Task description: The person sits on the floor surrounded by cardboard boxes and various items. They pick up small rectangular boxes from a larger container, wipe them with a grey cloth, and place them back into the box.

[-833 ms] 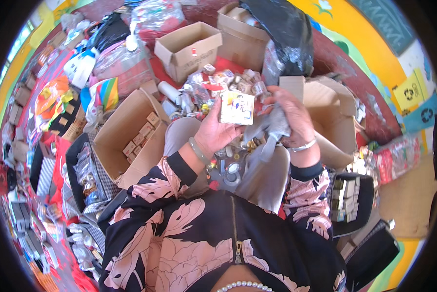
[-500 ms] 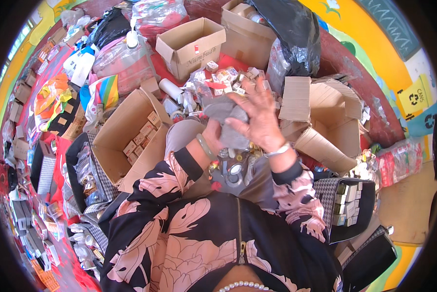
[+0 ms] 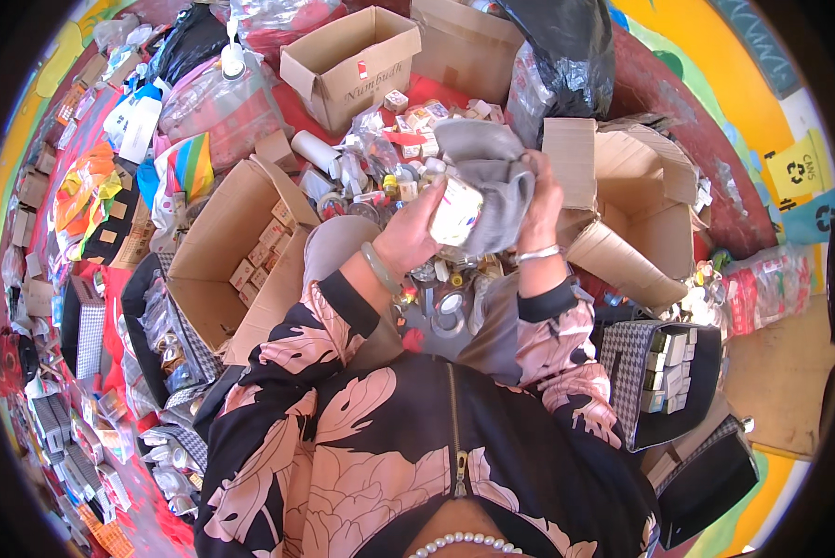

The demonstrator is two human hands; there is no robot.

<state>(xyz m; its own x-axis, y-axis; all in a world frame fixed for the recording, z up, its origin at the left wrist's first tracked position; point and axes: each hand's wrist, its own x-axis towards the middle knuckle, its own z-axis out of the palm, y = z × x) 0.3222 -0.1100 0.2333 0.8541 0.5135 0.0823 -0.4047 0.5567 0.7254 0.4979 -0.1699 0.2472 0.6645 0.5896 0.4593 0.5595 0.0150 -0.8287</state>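
While the left hand point(image 3: 410, 232) holds up a small white box point(image 3: 455, 212), its fingers clamped on the left side of it, the right hand point(image 3: 545, 200) grips a grey cloth point(image 3: 499, 186) just right of the white box. The right fingers are closed on the cloth, which is bunched in folds and partly blurred; whether it presses on the white box, I cannot tell. Held out before the person's body, the white box is above loose odds and ends point(image 3: 450, 302). Beyond it lies a heap of little packs point(image 3: 422, 121), and farther beyond stands an open brown carton point(image 3: 350, 84). Left of the white box, a tilted carton point(image 3: 199, 279) holds packets point(image 3: 261, 251); right of it, a wide-open carton point(image 3: 569, 163) spreads its flaps. A black plastic bag point(image 3: 566, 46) sits beyond it to the right. Nearer the person and right of the white box, a checked bin point(image 3: 622, 381) holds narrow boxes point(image 3: 670, 372).
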